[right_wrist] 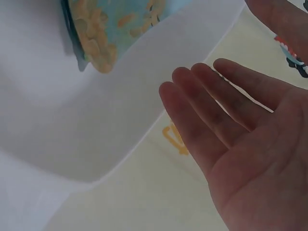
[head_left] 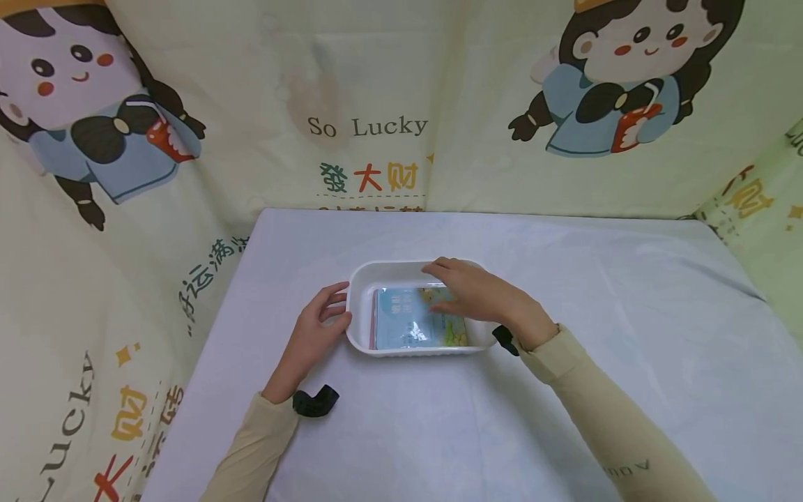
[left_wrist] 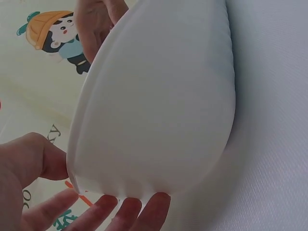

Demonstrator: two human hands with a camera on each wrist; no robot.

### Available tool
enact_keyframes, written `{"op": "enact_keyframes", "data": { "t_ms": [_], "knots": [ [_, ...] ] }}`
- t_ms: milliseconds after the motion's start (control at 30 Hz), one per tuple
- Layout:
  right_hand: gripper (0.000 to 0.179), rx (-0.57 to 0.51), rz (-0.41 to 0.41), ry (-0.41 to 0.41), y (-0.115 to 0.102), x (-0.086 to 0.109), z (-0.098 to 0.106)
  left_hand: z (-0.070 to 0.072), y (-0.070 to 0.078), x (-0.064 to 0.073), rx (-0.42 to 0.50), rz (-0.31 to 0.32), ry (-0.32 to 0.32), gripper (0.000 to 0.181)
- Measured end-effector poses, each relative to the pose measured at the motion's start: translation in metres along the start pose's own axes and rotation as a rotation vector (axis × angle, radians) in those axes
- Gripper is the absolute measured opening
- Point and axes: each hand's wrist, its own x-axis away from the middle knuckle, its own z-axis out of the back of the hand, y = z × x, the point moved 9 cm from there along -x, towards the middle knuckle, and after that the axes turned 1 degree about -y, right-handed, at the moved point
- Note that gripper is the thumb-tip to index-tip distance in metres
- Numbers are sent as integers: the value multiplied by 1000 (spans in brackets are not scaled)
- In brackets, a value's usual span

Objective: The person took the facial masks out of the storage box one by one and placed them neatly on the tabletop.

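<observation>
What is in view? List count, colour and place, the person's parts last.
Table: one, white-covered, centre
Tray: one, white, on table
Booklet-like item: at least one, mostly blue, in tray; pinkish edge at left
Backdrop cloth: count unclear, cream, around table
Cartoon figures: two in head view, blue-clothed, on cloth
Lettering: several, dark, red, gold, on cloth
Sleeves: two, beige, in foreground
Wrist attachments: two, black, at sleeve ends
Left grip: one, touching tray's left end
Right grip: one, over tray's right part

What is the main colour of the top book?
The top book: mostly light blue; head view shows it best.
</observation>
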Motion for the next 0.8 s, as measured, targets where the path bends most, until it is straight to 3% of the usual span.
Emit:
{"op": "enact_keyframes", "data": {
  "t_ms": [333, 800],
  "knots": [
    [62, -39, -42, -136, -1, -21, -17, 0, 0, 0, -12, 3, 12, 52],
    [43, -1, 68, -141, -2, -38, -26, 1, -2, 1, -12, 17, 27, 52]
  ]
}}
